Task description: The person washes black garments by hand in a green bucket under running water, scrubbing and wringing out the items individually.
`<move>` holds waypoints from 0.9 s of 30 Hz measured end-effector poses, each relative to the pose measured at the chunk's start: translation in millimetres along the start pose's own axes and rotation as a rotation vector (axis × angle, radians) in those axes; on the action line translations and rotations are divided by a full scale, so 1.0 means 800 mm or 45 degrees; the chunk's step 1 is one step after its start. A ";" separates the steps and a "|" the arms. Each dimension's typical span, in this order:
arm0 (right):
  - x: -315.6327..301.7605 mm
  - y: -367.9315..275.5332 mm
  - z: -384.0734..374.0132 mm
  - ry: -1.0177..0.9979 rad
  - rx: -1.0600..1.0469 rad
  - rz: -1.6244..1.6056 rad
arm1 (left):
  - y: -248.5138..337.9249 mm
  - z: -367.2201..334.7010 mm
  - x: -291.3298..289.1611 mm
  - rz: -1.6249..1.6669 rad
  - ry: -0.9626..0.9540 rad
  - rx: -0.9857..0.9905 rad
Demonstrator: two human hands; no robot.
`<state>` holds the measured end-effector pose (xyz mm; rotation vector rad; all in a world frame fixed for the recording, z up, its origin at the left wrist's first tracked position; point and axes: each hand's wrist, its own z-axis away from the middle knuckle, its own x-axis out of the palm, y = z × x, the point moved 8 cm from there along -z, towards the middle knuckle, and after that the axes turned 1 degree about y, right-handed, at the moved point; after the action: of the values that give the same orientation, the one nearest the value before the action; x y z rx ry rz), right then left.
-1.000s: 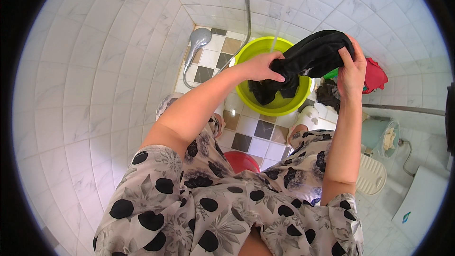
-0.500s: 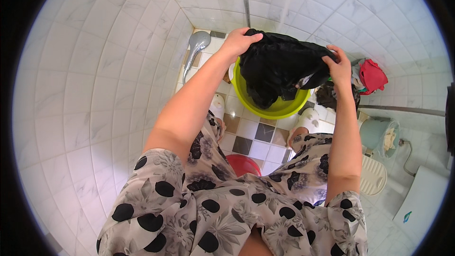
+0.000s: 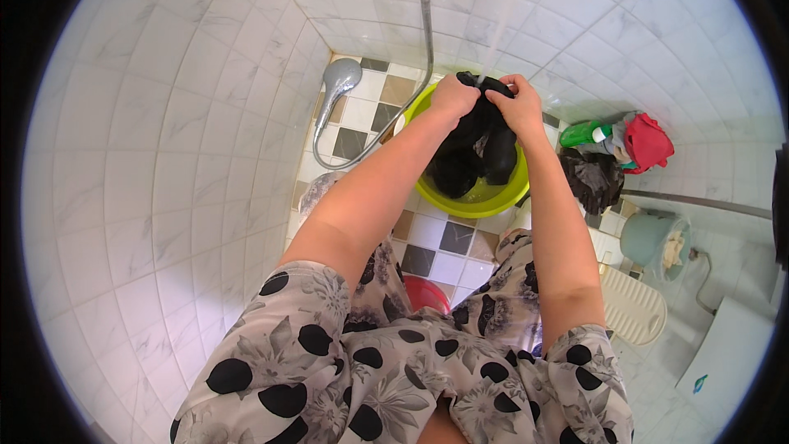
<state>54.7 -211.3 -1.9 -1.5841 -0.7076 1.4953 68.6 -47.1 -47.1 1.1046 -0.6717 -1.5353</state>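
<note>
A black garment (image 3: pixel 471 152) hangs bunched from both my hands over a yellow-green basin (image 3: pixel 485 212) on the floor, its lower folds down inside the basin. My left hand (image 3: pixel 455 99) is closed on the garment's upper left edge. Close beside it, my right hand (image 3: pixel 518 107) pinches the upper right edge between thumb and fingers. From above, a thin stream of water (image 3: pixel 498 29) falls onto the cloth between the two hands. Some water shows in the basin's near part. What kind of garment it is, I cannot tell.
A grey shower head (image 3: pixel 341 76) with its hose (image 3: pixel 427 25) lies left of the basin. To the right are a green bottle (image 3: pixel 584 133), a red cloth (image 3: pixel 648 143) and a black plastic bag (image 3: pixel 593 179). A red basin (image 3: pixel 426 293) sits between my legs; a bin (image 3: pixel 645 234) stands far right.
My hands have come together, and the garment, spread wide before, is now gathered and hangs narrower. The water stream now meets it. The green bottle at right has come into view.
</note>
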 end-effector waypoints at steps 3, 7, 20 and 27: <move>0.007 0.011 -0.009 -0.026 0.074 -0.180 | 0.010 0.004 -0.005 -0.041 0.021 0.071; 0.017 0.010 -0.007 -0.019 0.089 -0.331 | 0.021 0.014 -0.011 -0.204 0.115 0.219; 0.024 -0.002 -0.011 0.058 -0.021 -0.111 | 0.044 0.027 0.012 -0.688 0.083 0.402; 0.013 0.009 -0.011 0.079 -0.098 -0.022 | 0.039 0.015 0.037 -0.618 -0.035 0.448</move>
<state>63.6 -207.7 -13.5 -1.6706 -0.7495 1.4154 71.8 -85.4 -24.1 1.6007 -0.7465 -1.8877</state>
